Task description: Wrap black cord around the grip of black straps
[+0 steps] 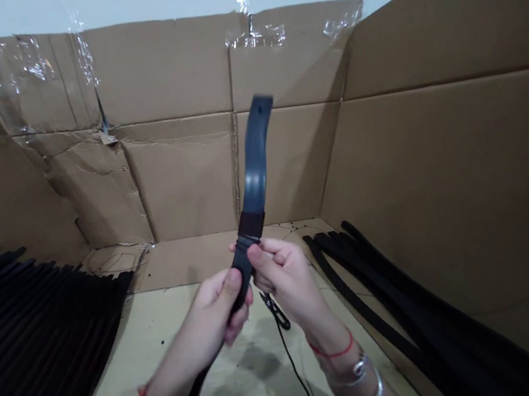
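Observation:
I hold a long dark strap (255, 166) upright in front of me, its free end curving up toward the cardboard wall. A black band (251, 224) wraps the strap just above my fingers. My left hand (218, 314) is closed round the strap's lower part, thumb on top. My right hand (285, 275) pinches the strap just below the band with thumb and fingers. The strap's lower end runs down past my left wrist. A thin black cord (290, 349) hangs below my right hand onto the table.
A pale tabletop (178, 347) is walled in by taped cardboard (179, 172). A large stack of black straps (27, 325) lies at the left. Several more black straps (395, 311) lie along the right wall.

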Demonstrator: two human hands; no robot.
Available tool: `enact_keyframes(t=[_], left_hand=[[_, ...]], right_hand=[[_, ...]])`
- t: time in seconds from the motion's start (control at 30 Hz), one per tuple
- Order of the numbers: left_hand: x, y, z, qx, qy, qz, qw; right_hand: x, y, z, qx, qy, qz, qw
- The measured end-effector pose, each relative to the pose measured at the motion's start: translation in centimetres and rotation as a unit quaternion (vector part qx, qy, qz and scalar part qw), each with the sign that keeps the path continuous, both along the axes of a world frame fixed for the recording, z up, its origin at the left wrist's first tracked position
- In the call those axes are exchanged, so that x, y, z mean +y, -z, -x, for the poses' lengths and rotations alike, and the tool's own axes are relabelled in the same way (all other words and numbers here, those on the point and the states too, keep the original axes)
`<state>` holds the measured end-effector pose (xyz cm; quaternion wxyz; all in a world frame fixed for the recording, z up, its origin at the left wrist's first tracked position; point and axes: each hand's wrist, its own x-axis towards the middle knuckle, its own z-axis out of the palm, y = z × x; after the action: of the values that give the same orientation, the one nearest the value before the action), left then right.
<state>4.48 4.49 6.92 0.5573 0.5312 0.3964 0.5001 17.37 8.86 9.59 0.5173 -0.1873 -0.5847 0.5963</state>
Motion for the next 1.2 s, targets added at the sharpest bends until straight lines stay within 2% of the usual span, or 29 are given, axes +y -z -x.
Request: enact_keyframes(t=[0.07, 0.1, 0.13, 0.17, 0.23, 0.27, 0.3, 0.37, 0.4, 0.43, 0.47, 0.53, 0.57, 0.6, 0.67, 0.7, 0.73, 0.77, 0.83, 0.87, 0.9, 0.93, 0.97, 1.0, 1.03, 1.07, 1.13, 1.17, 1.2], left_hand=[[0.3, 0.0, 0.3, -0.027, 0.15, 0.077, 0.985], [0.3, 0.0, 0.3, -0.023, 0.156, 0.066, 0.985], [0.2, -0.1, 0.2, 0.006, 0.106, 0.021, 0.994], [0.0, -0.1, 0.0, 0.047, 0.02, -0.038, 0.998], [-0.4, -0.3, -0.3, 0.123, -0.166, -0.132, 0.969], [-0.5, -0.3, -0.5, 0.136, -0.207, -0.14, 0.959], [-0.6, -0.4, -0.6, 0.125, -0.193, -0.116, 0.966], [-0.6, -0.3, -0.8, 0.05, -0.032, -0.01, 0.998], [-0.4, -0.3, -0.9, 0.009, 0.05, 0.033, 0.998], [-0.3, -0.2, -0.9, -0.016, 0.083, 0.045, 0.995], [-0.1, -0.1, -1.0, -0.021, 0.061, 0.024, 0.998], [0.1, -0.1, -0.9, 0.006, -0.09, -0.066, 0.994], [0.1, -0.1, -0.9, 0.019, -0.148, -0.088, 0.985], [-0.1, -0.1, -0.8, 0.019, -0.156, -0.074, 0.985], [-0.6, -0.2, -0.8, -0.021, 0.0, 0.049, 0.999], [-0.8, -0.2, -0.9, -0.043, 0.089, 0.099, 0.99], [-1.0, -0.2, -1.1, -0.055, 0.134, 0.105, 0.984], [-1.2, -0.1, -1.3, -0.047, 0.108, 0.067, 0.991], [-1.2, 0.1, -1.7, 0.005, -0.036, -0.042, 0.998], [-1.1, 0.3, -1.7, 0.031, -0.101, -0.075, 0.992], [-1.0, 0.3, -1.6, 0.045, -0.115, -0.075, 0.989], [-0.8, 0.3, -1.4, 0.044, -0.097, -0.053, 0.993], [-0.7, 0.3, -1.1, 0.019, 0.008, 0.002, 1.0], [-0.6, 0.2, -0.8, -0.002, 0.126, 0.056, 0.99], [-0.5, 0.1, -0.5, -0.013, 0.193, 0.071, 0.978], [-0.5, 0.0, -0.3, -0.001, 0.155, 0.038, 0.987], [-0.7, -0.2, -0.2, 0.066, -0.03, -0.053, 0.996], [-0.9, -0.2, -0.2, 0.078, -0.091, -0.074, 0.99], [-1.0, -0.2, -0.3, 0.07, -0.091, -0.064, 0.991]], right_hand=[[-0.1, 0.0, -0.2, -0.007, -0.083, 0.012, 0.996], [-0.2, 0.1, -0.2, -0.007, -0.084, 0.013, 0.996], [-0.3, 0.1, -0.1, 0.0, -0.054, 0.01, 0.998], [-0.5, 0.1, -0.1, 0.009, -0.008, 0.007, 1.0], [-0.6, 0.0, 0.1, 0.015, 0.056, 0.008, 0.998], [-0.6, -0.1, 0.0, 0.007, 0.044, 0.009, 0.999], [-0.5, -0.2, -0.1, -0.006, 0.013, 0.009, 1.0], [-0.4, -0.5, -0.4, -0.042, -0.031, -0.004, 0.999], [-0.3, -0.7, -0.6, -0.057, -0.019, -0.014, 0.998], [-0.2, -0.8, -0.7, -0.062, 0.014, -0.025, 0.998], [-0.2, -0.9, -0.8, -0.058, 0.052, -0.035, 0.996], [-0.1, -0.9, -0.9, -0.033, 0.09, -0.04, 0.995], [-0.1, -0.9, -0.9, -0.022, 0.071, -0.035, 0.997], [-0.1, -0.9, -0.9, -0.018, 0.029, -0.026, 0.999], [-0.2, -0.7, -1.0, -0.028, -0.074, -0.004, 0.997], [-0.2, -0.7, -1.0, -0.033, -0.107, 0.003, 0.994], [-0.2, -0.6, -1.0, -0.034, -0.107, 0.005, 0.994], [-0.2, -0.6, -0.9, -0.026, -0.071, 0.0, 0.997], [-0.2, -0.6, -0.7, 0.001, 0.037, -0.015, 0.999], [-0.2, -0.6, -0.7, 0.009, 0.067, -0.021, 0.998], [-0.2, -0.7, -0.7, 0.009, 0.068, -0.028, 0.997], [-0.2, -0.8, -0.7, 0.0, 0.049, -0.036, 0.998], [-0.2, -0.9, -0.8, -0.019, 0.025, -0.044, 0.999], [-0.3, -1.0, -0.8, -0.037, 0.012, -0.053, 0.998], [-0.5, -1.1, -0.9, -0.047, 0.017, -0.063, 0.997], [-0.6, -1.1, -0.9, -0.045, 0.037, -0.071, 0.996], [-0.9, -1.1, -0.8, -0.008, 0.081, -0.07, 0.994], [-1.0, -1.0, -0.7, 0.008, 0.076, -0.063, 0.995], [-1.1, -0.9, -0.7, 0.015, 0.048, -0.052, 0.997]])
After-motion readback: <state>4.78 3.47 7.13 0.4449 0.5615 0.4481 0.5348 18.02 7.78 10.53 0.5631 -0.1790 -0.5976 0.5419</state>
